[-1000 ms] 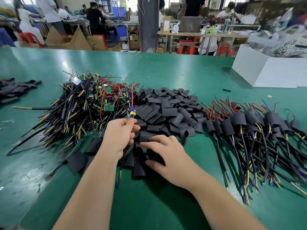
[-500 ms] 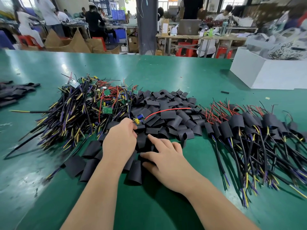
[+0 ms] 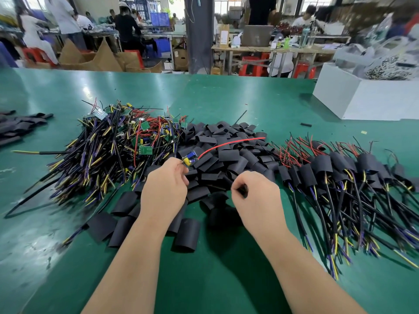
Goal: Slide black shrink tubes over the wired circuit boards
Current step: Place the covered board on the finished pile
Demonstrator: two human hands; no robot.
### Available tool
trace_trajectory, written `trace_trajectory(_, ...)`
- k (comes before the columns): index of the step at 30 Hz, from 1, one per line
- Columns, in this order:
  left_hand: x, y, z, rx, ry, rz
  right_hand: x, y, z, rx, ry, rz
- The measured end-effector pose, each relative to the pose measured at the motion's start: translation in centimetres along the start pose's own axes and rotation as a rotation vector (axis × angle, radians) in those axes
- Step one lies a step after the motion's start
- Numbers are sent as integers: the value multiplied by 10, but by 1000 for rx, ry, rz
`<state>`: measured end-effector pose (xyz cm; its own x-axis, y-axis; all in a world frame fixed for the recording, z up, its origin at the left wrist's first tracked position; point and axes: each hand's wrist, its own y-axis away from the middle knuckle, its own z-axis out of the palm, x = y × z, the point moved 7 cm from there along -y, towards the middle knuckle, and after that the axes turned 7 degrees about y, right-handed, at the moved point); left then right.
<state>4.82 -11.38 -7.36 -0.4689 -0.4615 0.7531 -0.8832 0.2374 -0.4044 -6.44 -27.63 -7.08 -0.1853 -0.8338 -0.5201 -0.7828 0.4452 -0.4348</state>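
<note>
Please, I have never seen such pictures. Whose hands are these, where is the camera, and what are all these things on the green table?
A camera worn on the person's head looks down at two bare hands; no machine is here. On the green table lie three heaps: bare wired circuit boards at left, loose black shrink tubes in the middle, boards already sleeved at right. The left hand pinches one small board with a red wire; the right hand grips a black tube.

I can barely see the shrink tube (image 3: 243, 191) in the right hand (image 3: 256, 196) (curled fingers, some blur); the left hand (image 3: 165, 189) hides the near end of the circuit board (image 3: 190, 157).
</note>
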Motion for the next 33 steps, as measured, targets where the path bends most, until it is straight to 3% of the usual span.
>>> trace_trajectory(3,0,0,1,-17,-40,17,10,0,7,-90,-2,42)
trace_trajectory(6,0,0,1,-30,-60,25,8,1,9,-118,22,2)
trace_trajectory(12,1,1,1,-38,-67,37,-4,8,27,-368,119,-152)
trace_trajectory(18,2,0,0,-35,-64,57,-3,7,26,-408,70,-225)
trace_trajectory(22,4,0,-1,-36,-69,76,5,6,23,-407,-23,-142)
trace_trajectory(27,5,1,-3,-34,-69,90,15,3,14,-347,172,-79)
trace_trajectory(33,6,1,-2,-44,-87,87,20,2,17,-382,141,18)
